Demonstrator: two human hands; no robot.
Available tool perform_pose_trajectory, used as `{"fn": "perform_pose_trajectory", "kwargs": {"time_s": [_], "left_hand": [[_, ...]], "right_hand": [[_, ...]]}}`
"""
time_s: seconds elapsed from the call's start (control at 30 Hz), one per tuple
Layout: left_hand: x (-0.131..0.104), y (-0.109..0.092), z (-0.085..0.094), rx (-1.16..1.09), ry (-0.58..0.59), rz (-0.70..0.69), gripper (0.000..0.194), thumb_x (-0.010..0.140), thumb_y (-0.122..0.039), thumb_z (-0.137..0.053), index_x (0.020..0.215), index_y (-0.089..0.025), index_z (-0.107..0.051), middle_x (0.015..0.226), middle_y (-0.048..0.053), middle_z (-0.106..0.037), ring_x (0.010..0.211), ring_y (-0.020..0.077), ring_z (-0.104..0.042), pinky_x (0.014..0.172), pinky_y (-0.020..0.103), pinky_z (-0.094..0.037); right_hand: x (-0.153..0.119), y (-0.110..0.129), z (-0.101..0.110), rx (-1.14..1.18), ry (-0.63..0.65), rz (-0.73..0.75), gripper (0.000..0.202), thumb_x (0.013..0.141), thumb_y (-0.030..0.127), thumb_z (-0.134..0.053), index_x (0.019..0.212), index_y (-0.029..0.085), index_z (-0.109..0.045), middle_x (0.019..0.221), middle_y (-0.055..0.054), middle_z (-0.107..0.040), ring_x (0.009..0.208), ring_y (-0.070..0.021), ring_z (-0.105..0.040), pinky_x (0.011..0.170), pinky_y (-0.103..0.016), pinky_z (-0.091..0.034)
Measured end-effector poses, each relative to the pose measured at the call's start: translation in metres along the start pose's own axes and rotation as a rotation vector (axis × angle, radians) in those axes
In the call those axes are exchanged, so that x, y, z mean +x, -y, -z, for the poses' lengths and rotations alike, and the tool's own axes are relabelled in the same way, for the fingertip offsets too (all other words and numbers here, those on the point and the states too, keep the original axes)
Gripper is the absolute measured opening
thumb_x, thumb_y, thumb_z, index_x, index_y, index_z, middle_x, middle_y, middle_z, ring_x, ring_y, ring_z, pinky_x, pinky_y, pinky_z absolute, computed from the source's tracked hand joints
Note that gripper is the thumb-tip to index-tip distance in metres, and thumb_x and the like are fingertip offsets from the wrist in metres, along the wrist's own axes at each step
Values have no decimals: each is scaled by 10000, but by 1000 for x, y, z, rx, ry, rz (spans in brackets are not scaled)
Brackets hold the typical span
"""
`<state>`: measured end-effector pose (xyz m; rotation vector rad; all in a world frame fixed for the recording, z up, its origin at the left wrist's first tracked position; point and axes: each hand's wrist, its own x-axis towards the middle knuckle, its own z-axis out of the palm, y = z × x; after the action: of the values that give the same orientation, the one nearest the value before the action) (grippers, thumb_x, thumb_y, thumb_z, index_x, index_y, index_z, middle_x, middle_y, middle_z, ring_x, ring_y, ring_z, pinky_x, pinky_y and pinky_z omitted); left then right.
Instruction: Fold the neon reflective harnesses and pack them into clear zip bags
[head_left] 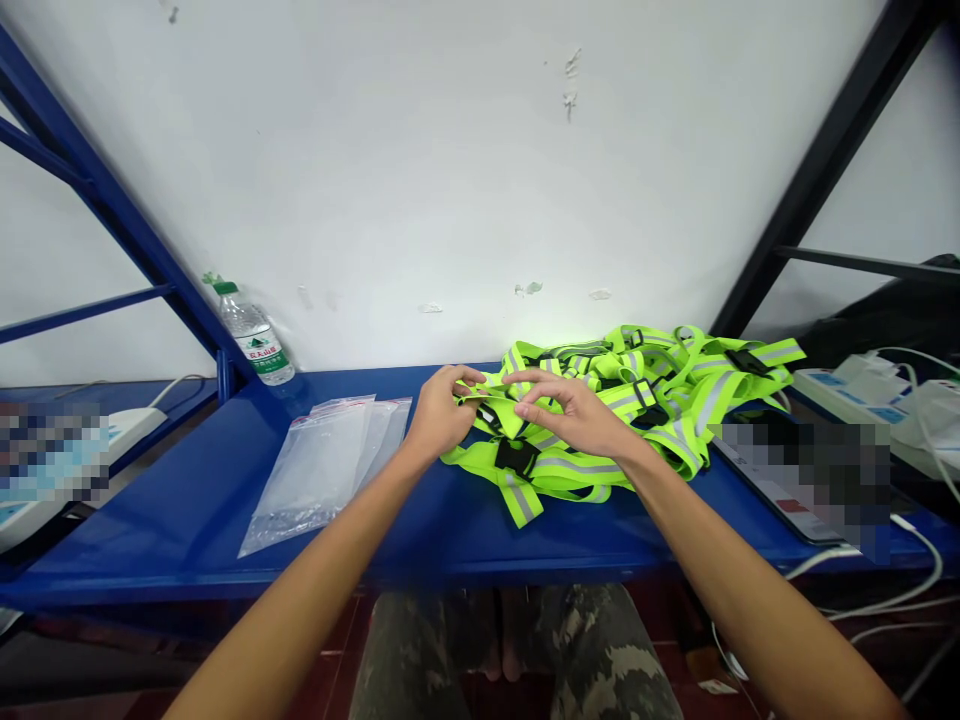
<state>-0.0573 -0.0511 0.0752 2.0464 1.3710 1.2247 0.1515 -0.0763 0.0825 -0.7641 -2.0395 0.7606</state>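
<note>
Lime strap (pixel 491 402) in half-curled left hand (pixel 444 412)

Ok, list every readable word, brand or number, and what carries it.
"农夫山泉", probably: red characters on the bottle.
The bottle's smaller print: too small to read.
Screen, power strip: too blurred to read.
Bright straps, plastic bags: none visible.

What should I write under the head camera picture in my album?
Left hand and right hand busy with bright green straps, beside clear plastic bags on a blue table.
</note>
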Motion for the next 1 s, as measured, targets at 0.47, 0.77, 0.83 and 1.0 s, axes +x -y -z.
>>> {"fn": "perform_pose_trajectory", "kwargs": {"time_s": [0.47, 0.77, 0.83, 1.0], "left_hand": [[5, -4, -4, -434, -15, 164, 457, 864, -550, -497, 924, -146, -701, 794, 38, -686, 732, 168, -597, 700, 268, -442], [-3, -4, 26, -149, 430, -55, 679, 693, -395, -763, 1297, -165, -555, 1189, 106, -653, 1035, 261, -612, 854, 328, -488], [0, -7, 32, -135, 544, -63, 789, 650, -385, -801, 1352, -179, -506, 1195, 112, -650, 1047, 270, -612, 843, 340, -500], [14, -1, 46, -27, 620, -48, 604, 727, -363, -728, 1280, -178, -572, 1051, 72, -680, 925, 237, -633, 772, 333, -507]], "right_hand": [[9, -17, -10, 225, 71, -181, 338, 750, 248, -693, 1067, 182, -594, 701, 26, -612, 734, -156, -604, 762, -325, -466], [13, -28, 4, 598, -449, -196, 336, 639, 352, -832, 864, 204, -631, 807, 4, -668, 810, -141, -630, 774, -284, -480], [14, -26, 6, 620, -420, -172, 337, 634, 334, -840, 857, 207, -621, 829, 0, -682, 830, -143, -640, 791, -286, -487], [15, -25, 26, 528, -456, -138, 360, 594, 336, -861, 807, 204, -602, 835, -8, -703, 797, -158, -659, 762, -314, -522]]}}
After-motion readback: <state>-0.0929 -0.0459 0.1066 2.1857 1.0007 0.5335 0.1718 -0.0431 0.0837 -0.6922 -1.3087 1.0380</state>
